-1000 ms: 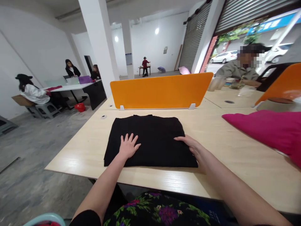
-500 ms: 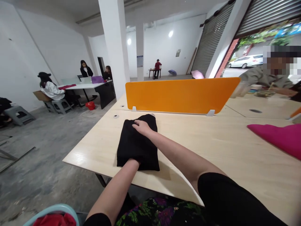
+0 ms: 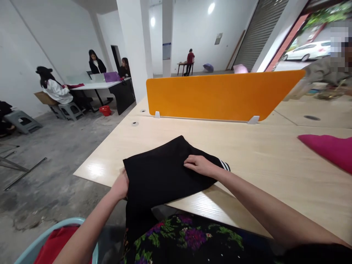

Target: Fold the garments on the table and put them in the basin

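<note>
A folded black garment lies at the near edge of the light wooden table, partly hanging off towards my lap. My left hand grips its left edge from beneath, fingers hidden by the cloth. My right hand lies on top of the garment near its right end, fingers curled on the cloth. A bit of white-striped trim shows at the garment's right corner.
An orange divider panel stands across the table behind the garment. A magenta cloth lies at the right. A light-blue basket holding red cloth sits at the lower left. Other people sit at tables to the left and at the far right.
The garment, folded narrow half a second ago, has been pulled towards me and turned, now overhanging the table edge. My left hand moved to its left edge; my right hand drew back with it.
</note>
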A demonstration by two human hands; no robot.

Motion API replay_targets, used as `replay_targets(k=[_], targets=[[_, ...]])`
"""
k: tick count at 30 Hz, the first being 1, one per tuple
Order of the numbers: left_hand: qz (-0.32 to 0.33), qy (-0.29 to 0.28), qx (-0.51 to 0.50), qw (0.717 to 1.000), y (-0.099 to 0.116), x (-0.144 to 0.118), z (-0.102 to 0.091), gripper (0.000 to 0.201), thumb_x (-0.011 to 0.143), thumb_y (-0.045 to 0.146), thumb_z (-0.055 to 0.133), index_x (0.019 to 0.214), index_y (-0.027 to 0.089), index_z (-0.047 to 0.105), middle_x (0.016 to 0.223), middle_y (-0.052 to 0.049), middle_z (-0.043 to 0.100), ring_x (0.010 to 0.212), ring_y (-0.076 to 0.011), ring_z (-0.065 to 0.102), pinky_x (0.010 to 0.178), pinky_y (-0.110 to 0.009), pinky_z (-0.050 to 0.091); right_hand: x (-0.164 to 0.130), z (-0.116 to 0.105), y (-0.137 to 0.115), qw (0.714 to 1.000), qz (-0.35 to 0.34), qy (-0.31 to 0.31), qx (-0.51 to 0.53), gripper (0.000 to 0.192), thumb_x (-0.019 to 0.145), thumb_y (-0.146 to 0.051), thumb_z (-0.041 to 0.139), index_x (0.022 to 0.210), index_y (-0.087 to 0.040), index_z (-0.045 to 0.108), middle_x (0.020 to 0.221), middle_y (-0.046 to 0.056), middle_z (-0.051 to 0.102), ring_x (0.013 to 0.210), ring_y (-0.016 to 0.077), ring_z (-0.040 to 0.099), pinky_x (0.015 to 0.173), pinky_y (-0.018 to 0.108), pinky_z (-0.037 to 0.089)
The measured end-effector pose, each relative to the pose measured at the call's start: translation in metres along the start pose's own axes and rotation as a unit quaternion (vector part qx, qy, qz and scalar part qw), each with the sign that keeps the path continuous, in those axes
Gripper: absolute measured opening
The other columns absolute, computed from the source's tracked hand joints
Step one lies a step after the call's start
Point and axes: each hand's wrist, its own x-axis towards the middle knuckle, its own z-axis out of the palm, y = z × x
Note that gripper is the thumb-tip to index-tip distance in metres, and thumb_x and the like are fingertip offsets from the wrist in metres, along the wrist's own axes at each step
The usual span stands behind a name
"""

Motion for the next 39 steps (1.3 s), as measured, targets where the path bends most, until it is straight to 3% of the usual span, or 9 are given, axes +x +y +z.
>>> replay_targets(k=[5,9,13,19,24,28,32,35,39], targets=[[-0.089,0.232,0.141,0.958,0.025,-0.014,-0.035,0.044,0.093,0.039,0.034,0.118,0.013,0.060,0.119,-0.016,0.062,0.118,-0.0294,0.054,0.102,-0.049,0.042,0.006,-0.017,-0.014,0.985,-0.063,0.151,-0.057,0.042,0.096,-0.045,0.041,0.130,-0.028,0.058,0.138,0.007,0.053,0.130,0.0296,0.042,0.110,0.051,0.025],[0.051,0.103,0.221,0.968,0.080,-0.009,-0.003,0.047,0.093,0.044,0.042,0.134,0.024,0.051,0.146,-0.006,0.046,0.141,-0.0299,0.028,0.115,-0.052,0.023,0.044,-0.003,-0.012,0.988,-0.101,0.055,-0.108,0.051,0.095,-0.050,0.040,0.142,-0.030,0.045,0.153,0.005,0.034,0.143,0.0324,0.019,0.112,0.061,0.007],[0.005,-0.012,0.251,0.968,0.083,-0.007,0.038,0.054,0.094,0.046,0.038,0.145,0.027,0.038,0.153,-0.006,0.035,0.141,-0.0312,0.029,0.113,-0.055,0.024,0.071,0.026,0.010,0.995,-0.057,-0.054,-0.062,0.057,0.096,-0.056,0.031,0.147,-0.032,0.034,0.154,0.003,0.031,0.144,0.0293,0.018,0.113,0.061,0.011],[-0.020,0.018,0.215,0.976,0.063,-0.020,0.039,0.053,0.095,0.045,0.035,0.144,0.025,0.039,0.152,-0.006,0.037,0.141,-0.0267,0.029,0.116,-0.051,0.023,0.062,0.028,0.018,0.999,-0.040,0.005,-0.028,0.054,0.093,-0.055,0.039,0.142,-0.031,0.044,0.152,0.004,0.036,0.143,0.0281,0.023,0.114,0.059,0.012],[-0.121,0.157,0.116,0.973,0.062,-0.043,0.036,0.052,0.092,0.045,0.044,0.135,0.016,0.046,0.140,-0.016,0.048,0.132,-0.0302,0.041,0.108,-0.049,0.037,0.007,-0.008,0.037,0.963,0.200,0.158,0.091,0.056,0.069,-0.054,0.072,0.114,-0.022,0.066,0.127,0.015,0.061,0.125,0.0392,0.047,0.107,0.059,0.030],[-0.233,0.233,-0.006,0.944,0.072,-0.056,0.033,0.059,0.083,0.043,0.056,0.134,0.015,0.042,0.121,-0.016,0.056,0.115,-0.0301,0.055,0.097,-0.048,0.046,-0.038,-0.020,0.041,0.886,0.340,0.016,0.315,0.050,0.055,-0.051,0.082,0.094,-0.023,0.070,0.099,0.012,0.073,0.097,0.0360,0.066,0.089,0.048,0.052],[-0.359,0.193,-0.287,0.867,0.083,-0.067,0.013,0.073,0.067,0.036,0.073,0.130,0.014,0.044,0.118,-0.015,0.060,0.106,-0.0288,0.061,0.092,-0.044,0.050,-0.046,0.000,0.016,0.834,0.367,0.002,0.412,0.041,0.048,-0.040,0.082,0.083,-0.025,0.069,0.093,0.014,0.073,0.089,0.0359,0.069,0.079,0.045,0.057],[-0.366,0.134,-0.498,0.774,0.073,-0.093,-0.010,0.061,0.063,0.034,0.078,0.116,0.013,0.056,0.108,-0.013,0.068,0.095,-0.0266,0.066,0.086,-0.040,0.053,-0.029,0.023,-0.012,0.834,0.375,0.024,0.405,0.029,0.048,-0.036,0.078,0.074,-0.028,0.067,0.091,0.019,0.072,0.084,0.0372,0.069,0.070,0.044,0.057],[-0.370,0.254,-0.487,0.749,0.049,-0.159,-0.051,0.061,0.062,0.036,0.080,0.116,0.015,0.059,0.114,-0.011,0.069,0.099,-0.0263,0.066,0.087,-0.037,0.053,0.009,0.051,-0.076,0.868,0.278,-0.035,0.409,0.035,0.048,-0.036,0.077,0.080,-0.025,0.067,0.090,0.016,0.072,0.083,0.0366,0.068,0.068,0.043,0.056]])
